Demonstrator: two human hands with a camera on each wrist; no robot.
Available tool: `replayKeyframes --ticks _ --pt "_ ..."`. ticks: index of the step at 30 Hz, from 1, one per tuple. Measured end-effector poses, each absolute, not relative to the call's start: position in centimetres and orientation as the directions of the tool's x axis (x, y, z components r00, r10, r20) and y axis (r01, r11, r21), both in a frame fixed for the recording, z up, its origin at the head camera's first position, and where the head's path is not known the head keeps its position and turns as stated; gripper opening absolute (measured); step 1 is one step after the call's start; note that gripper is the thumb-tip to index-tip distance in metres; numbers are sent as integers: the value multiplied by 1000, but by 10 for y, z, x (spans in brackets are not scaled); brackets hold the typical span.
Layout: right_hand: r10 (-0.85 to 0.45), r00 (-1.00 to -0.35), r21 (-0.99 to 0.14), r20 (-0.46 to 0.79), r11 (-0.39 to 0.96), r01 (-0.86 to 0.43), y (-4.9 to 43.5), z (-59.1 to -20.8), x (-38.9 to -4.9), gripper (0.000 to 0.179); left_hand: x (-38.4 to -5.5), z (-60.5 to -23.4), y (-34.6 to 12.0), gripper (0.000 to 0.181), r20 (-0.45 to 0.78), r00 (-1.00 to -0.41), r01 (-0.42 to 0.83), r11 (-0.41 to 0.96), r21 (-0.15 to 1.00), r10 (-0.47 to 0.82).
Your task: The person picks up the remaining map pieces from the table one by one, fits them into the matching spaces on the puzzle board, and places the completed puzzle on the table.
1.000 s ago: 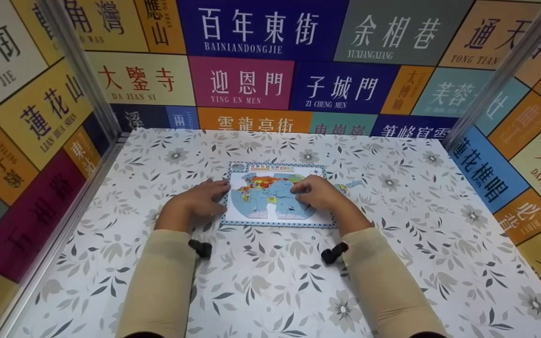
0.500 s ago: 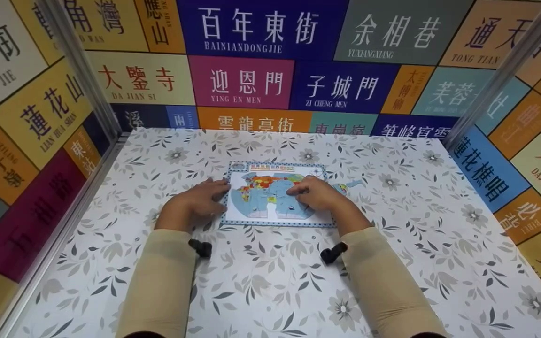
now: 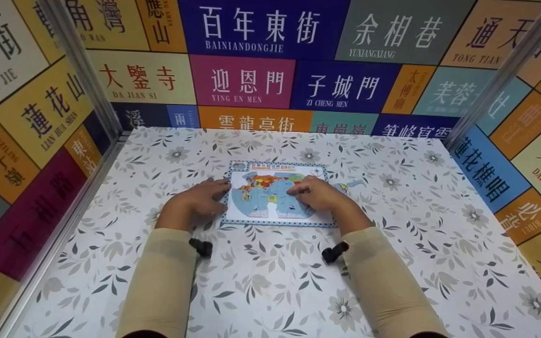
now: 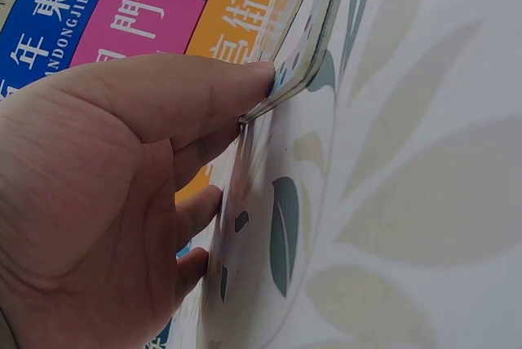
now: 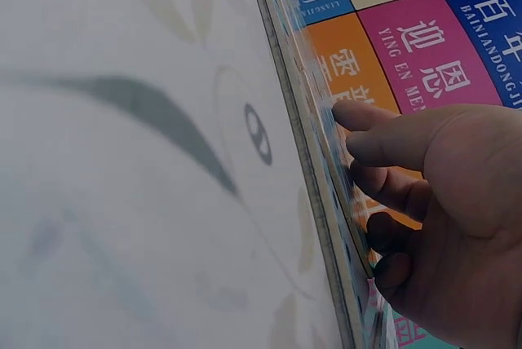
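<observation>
A world map jigsaw puzzle (image 3: 263, 192) lies on the table in its blue-dotted frame board (image 3: 277, 223). Bare white board shows as a notch at the map's lower middle. My left hand (image 3: 200, 197) rests at the board's left edge; in the left wrist view its thumb (image 4: 236, 88) touches the board's corner, the other fingers spread loosely beside it. Over the map's right part, my right hand (image 3: 320, 192) bends its fingers, thumb and forefinger tips close together at the map. Whether a puzzle piece is between those tips is hidden.
Loose puzzle pieces (image 3: 343, 188) lie right of the board, partly hidden behind my right hand. The table (image 3: 270, 281) has a leaf-patterned cover. Panels with large lettering (image 3: 242, 82) enclose its back and sides.
Nearly nothing differs. Early on, the right fingertips shift very slightly left over the map; the left hand and the board stay in place.
</observation>
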State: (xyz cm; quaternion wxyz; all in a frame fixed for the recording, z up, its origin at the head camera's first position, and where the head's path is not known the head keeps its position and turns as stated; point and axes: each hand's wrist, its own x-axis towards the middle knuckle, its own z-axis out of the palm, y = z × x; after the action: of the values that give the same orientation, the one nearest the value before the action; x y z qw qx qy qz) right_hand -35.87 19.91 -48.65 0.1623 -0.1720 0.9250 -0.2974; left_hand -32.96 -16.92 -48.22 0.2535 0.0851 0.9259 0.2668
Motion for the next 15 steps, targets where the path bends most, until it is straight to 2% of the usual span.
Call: replayKeyframes --ticks 9,15 --pt "-315 -932 -660 -180 741 -123 215 -475 -360 32 -328 -482 -170 77 -377 -860 94 832 546 344" --pt "-224 -955 -669 -195 742 -37 232 -467 -360 32 -329 -482 -171 78 -387 -858 86 837 541 338"
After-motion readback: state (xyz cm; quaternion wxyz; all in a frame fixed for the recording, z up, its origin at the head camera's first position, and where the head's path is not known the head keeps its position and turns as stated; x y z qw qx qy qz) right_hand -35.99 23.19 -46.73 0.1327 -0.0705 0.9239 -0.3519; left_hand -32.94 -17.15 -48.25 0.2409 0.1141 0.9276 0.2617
